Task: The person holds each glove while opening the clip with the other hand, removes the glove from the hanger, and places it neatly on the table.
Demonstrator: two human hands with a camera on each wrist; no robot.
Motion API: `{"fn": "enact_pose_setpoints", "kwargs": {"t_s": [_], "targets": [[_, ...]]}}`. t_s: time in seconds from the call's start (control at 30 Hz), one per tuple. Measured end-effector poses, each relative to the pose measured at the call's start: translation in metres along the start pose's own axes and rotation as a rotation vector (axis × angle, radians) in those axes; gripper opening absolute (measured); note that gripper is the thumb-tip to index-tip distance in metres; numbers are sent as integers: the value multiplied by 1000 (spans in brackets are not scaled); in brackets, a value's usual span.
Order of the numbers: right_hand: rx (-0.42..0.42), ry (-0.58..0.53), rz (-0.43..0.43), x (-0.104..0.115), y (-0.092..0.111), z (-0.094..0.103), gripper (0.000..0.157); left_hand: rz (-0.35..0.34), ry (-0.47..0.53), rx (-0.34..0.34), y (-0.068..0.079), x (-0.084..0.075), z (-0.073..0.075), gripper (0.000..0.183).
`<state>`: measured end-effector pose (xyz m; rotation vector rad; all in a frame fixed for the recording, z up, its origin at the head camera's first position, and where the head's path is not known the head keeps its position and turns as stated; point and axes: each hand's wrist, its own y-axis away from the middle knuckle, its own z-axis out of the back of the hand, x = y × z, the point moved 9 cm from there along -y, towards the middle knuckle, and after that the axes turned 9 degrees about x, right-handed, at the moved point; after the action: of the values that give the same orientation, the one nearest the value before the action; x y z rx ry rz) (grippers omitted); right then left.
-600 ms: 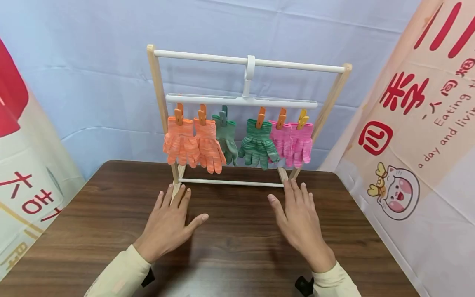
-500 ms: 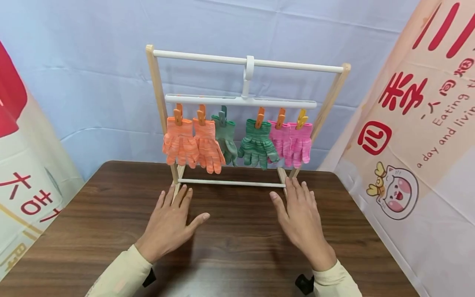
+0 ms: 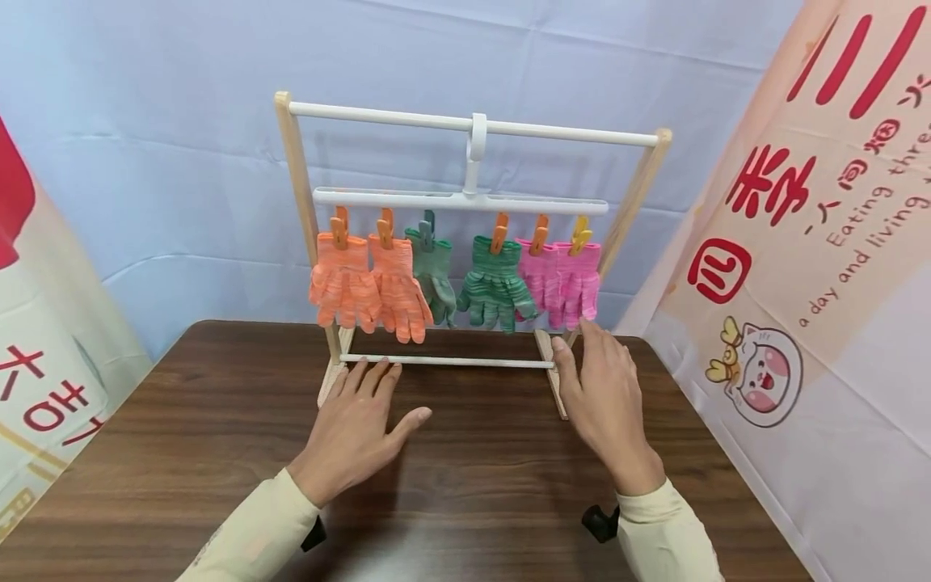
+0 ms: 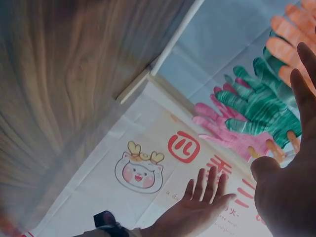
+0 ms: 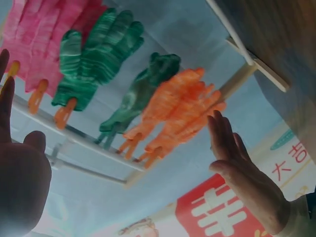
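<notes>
A small wooden-sided rack (image 3: pixel 292 162) stands at the back of the table, with a white hanger (image 3: pixel 465 200) hooked over its top rod. Clothespins hold knitted gloves from the hanger: orange gloves (image 3: pixel 342 283) at left, green gloves (image 3: pixel 498 283) in the middle and pink gloves (image 3: pixel 578 283) at right. Before the rack's left foot is my left hand (image 3: pixel 356 436), fingers straight, thumb spread, holding nothing. My right hand (image 3: pixel 604 400), also extended and holding nothing, is by the right foot, fingertips just below the pink gloves. Whether they touch the frame I cannot tell.
The dark wood table (image 3: pixel 465 477) lies under both hands. A white lower rod (image 3: pixel 447 360) joins the rack's feet. Behind hangs a pale blue cloth (image 3: pixel 182 162); a printed banner (image 3: pixel 756 242) with a cartoon cat stands at the right, another at the left (image 3: pixel 44 388).
The head view has shifted slightly. My left hand has moved a little rightward, baring more of the rack's left foot. My right hand has risen toward the pink gloves, baring the right foot.
</notes>
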<state>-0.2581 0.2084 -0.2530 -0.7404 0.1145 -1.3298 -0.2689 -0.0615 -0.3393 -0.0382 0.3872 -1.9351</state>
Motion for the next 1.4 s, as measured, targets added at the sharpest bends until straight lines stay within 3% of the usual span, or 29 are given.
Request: {"fn": "enact_pose_setpoints", "kwargs": {"t_s": [0.17,0.4,0.63,1.0,1.4], "targets": [[-50,-33,-26,-7,-13,9,56,-38,-1,-17,-9,-15,2,81],[-99,-35,-28,-13,-33,15,56,-75,44,16,-25,-36,2,81],[-163,-71,-24,-18,-59,22,53,-108,71,-17,-43,-58,5,78],[-184,-103,-49,-17,-87,27,52,-167,134,-3,-69,-103,13,77],[-155,-78,-112,-28,-100,27,55,-167,219,3,-90,-117,13,78]]}}
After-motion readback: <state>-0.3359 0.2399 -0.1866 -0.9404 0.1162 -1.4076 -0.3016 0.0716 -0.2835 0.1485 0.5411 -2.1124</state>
